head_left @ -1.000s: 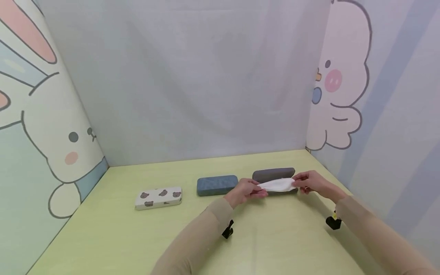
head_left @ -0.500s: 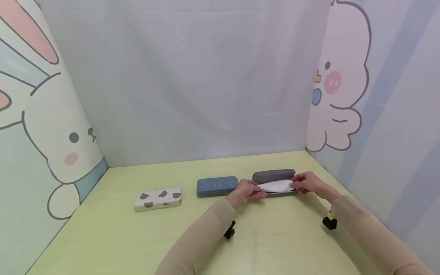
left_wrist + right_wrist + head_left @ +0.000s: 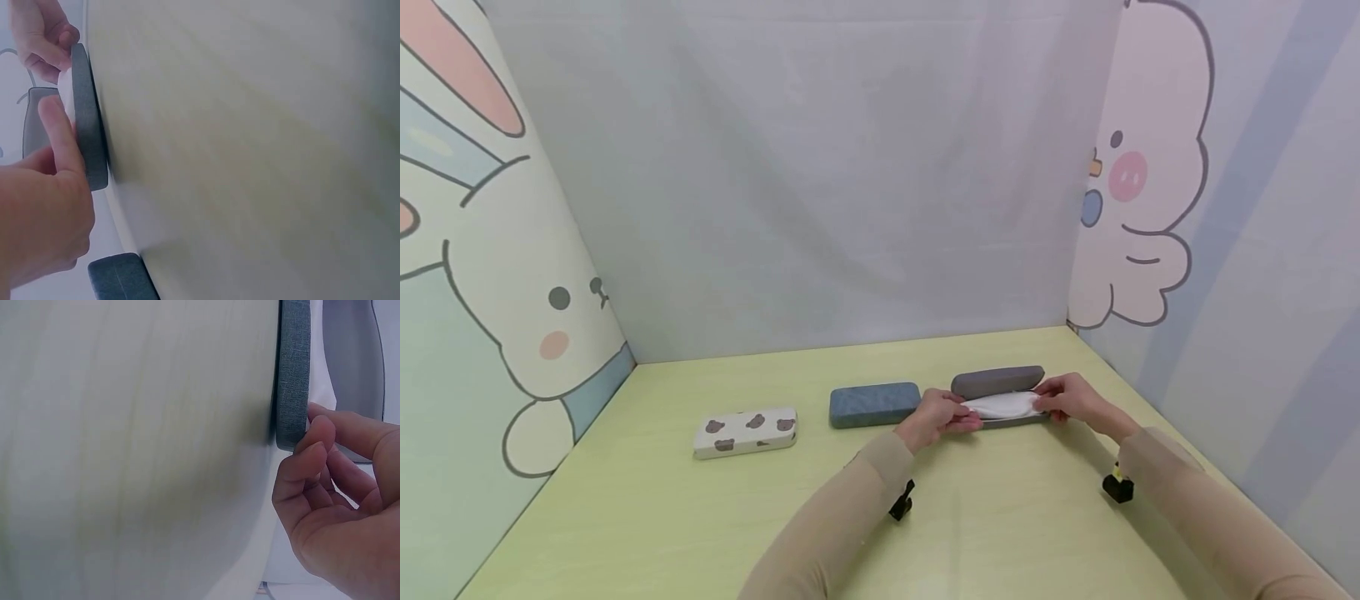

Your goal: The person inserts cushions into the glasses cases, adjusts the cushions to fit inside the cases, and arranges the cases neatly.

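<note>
A dark grey glasses case (image 3: 997, 382) lies at the right of the table with its lid raised at the back. Inside its base sits a folded white cloth (image 3: 1006, 406). At the left end, my left hand (image 3: 934, 418) holds the cloth's edge, with its thumb (image 3: 61, 134) along the rim in the left wrist view. My right hand (image 3: 1075, 397) grips the cloth at the opposite end, fingers curled by the case's corner. In the right wrist view, the fingertips (image 3: 319, 434) touch that corner; the cloth between them is mostly hidden.
A blue case (image 3: 874, 405), closed, lies left of the open one. Farther left is a closed white case with brown bear prints (image 3: 747, 433). Fabric walls with cartoon animals rise around the yellow-green table (image 3: 647, 517).
Both hands have lowered the white cloth slightly into the case's base, and it lies flatter. The right hand has shifted a little to the left. The other two cases have stayed put.
</note>
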Action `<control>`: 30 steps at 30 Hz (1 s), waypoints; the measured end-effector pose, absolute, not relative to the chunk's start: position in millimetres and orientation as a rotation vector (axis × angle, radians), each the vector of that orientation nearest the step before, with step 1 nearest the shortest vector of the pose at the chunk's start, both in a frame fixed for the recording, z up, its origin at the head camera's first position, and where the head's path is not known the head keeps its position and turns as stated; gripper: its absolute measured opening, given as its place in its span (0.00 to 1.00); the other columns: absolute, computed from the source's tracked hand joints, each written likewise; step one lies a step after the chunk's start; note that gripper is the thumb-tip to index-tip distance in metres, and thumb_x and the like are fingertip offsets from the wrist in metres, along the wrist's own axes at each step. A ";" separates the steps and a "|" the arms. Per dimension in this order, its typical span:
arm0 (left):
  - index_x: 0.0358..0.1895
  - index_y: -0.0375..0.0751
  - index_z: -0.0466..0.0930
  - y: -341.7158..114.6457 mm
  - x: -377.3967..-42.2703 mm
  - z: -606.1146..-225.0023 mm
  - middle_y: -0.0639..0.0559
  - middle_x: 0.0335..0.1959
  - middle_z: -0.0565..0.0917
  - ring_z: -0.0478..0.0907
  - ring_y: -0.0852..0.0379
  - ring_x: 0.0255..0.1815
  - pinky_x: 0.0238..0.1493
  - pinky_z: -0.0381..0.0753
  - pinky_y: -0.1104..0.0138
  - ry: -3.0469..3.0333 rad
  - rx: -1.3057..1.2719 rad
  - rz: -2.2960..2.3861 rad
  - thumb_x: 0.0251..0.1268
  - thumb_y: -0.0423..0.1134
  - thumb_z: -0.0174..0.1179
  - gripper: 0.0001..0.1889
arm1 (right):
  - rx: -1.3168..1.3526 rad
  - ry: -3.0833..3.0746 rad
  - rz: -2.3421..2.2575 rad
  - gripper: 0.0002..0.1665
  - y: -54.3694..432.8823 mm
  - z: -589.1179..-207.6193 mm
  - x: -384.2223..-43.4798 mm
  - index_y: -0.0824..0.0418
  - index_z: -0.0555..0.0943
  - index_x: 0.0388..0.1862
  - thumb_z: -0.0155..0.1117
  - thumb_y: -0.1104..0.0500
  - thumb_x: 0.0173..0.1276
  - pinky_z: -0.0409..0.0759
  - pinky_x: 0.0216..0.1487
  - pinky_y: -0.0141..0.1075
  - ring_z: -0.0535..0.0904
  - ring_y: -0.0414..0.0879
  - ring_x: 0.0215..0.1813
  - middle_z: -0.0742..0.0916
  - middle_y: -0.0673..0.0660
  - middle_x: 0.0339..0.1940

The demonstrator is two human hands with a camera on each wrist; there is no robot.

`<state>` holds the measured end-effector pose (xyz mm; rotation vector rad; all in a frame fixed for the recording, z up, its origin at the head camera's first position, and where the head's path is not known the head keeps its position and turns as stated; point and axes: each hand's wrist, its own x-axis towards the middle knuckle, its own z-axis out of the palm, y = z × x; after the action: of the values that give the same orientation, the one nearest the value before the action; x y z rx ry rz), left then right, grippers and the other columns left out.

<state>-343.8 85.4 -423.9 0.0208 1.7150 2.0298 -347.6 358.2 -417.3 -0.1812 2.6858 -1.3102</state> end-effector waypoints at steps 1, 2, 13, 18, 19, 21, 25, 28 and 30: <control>0.57 0.26 0.70 85.3 -343.8 -423.3 0.32 0.41 0.86 0.88 0.51 0.30 0.39 0.89 0.62 1.711 0.021 2.030 0.65 0.23 0.55 0.17 | -0.195 2.694 -1.298 0.22 358.0 -416.8 -346.9 0.75 0.78 0.50 0.67 0.61 0.63 0.78 0.25 0.32 0.75 0.41 0.24 0.82 0.52 0.27; 0.58 0.27 0.70 84.9 -343.8 -422.7 0.32 0.41 0.86 0.87 0.51 0.29 0.38 0.89 0.63 1.704 0.017 2.031 0.65 0.23 0.55 0.18 | -0.188 2.698 -1.295 0.22 357.7 -416.4 -346.4 0.75 0.78 0.50 0.67 0.61 0.63 0.78 0.25 0.32 0.75 0.41 0.24 0.83 0.53 0.27; 0.60 0.30 0.74 74.5 -337.5 -410.4 0.29 0.40 0.85 0.86 0.54 0.25 0.38 0.89 0.62 1.737 0.061 2.028 0.65 0.23 0.53 0.19 | -0.230 2.755 -1.180 0.22 358.2 -414.5 -344.8 0.75 0.78 0.53 0.66 0.62 0.64 0.73 0.22 0.31 0.71 0.40 0.20 0.78 0.50 0.21; 0.59 0.27 0.71 70.4 -334.3 -407.2 0.36 0.31 0.85 0.84 0.53 0.23 0.38 0.89 0.60 1.789 0.080 1.983 0.66 0.24 0.53 0.18 | -0.274 2.762 -1.163 0.23 360.5 -415.0 -343.1 0.75 0.77 0.54 0.66 0.61 0.63 0.69 0.19 0.31 0.67 0.40 0.17 0.74 0.50 0.18; 0.58 0.27 0.70 69.5 -334.1 -406.9 0.37 0.29 0.84 0.83 0.53 0.22 0.37 0.89 0.60 1.803 0.081 1.975 0.66 0.24 0.53 0.18 | -0.267 2.756 -1.177 0.24 361.3 -415.0 -342.8 0.75 0.77 0.55 0.65 0.61 0.64 0.70 0.19 0.31 0.68 0.40 0.18 0.75 0.51 0.20; 0.60 0.28 0.66 67.6 -333.7 -406.3 0.40 0.26 0.81 0.82 0.53 0.21 0.37 0.89 0.59 1.836 0.095 1.947 0.66 0.24 0.52 0.19 | -0.243 2.742 -1.215 0.26 363.2 -414.9 -342.3 0.74 0.74 0.57 0.64 0.60 0.65 0.73 0.21 0.33 0.71 0.41 0.20 0.78 0.53 0.25; 0.70 0.37 0.55 63.7 -334.0 -405.7 0.32 0.31 0.82 0.82 0.52 0.20 0.38 0.89 0.56 1.861 0.127 1.869 0.63 0.22 0.51 0.31 | -0.191 2.674 -1.339 0.32 368.9 -415.7 -342.2 0.74 0.65 0.65 0.62 0.59 0.67 0.81 0.27 0.36 0.77 0.43 0.28 0.80 0.59 0.38; 0.76 0.50 0.45 61.5 -335.2 -406.1 0.26 0.39 0.82 0.83 0.50 0.21 0.39 0.89 0.55 1.828 0.157 1.808 0.61 0.19 0.51 0.43 | -0.185 2.564 -1.448 0.40 373.5 -416.5 -342.4 0.70 0.55 0.72 0.62 0.61 0.68 0.85 0.32 0.38 0.81 0.45 0.34 0.78 0.67 0.48; 0.77 0.56 0.40 60.7 -336.7 -406.7 0.24 0.42 0.82 0.83 0.49 0.21 0.39 0.89 0.55 1.790 0.166 1.772 0.61 0.18 0.51 0.47 | -0.216 2.489 -1.487 0.45 376.8 -417.1 -342.9 0.67 0.49 0.76 0.61 0.62 0.68 0.86 0.35 0.39 0.82 0.46 0.37 0.75 0.72 0.55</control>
<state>-336.7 60.7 -406.7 0.1658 1.7895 1.7716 -342.9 376.8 -417.1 -0.2155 2.4890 -1.4868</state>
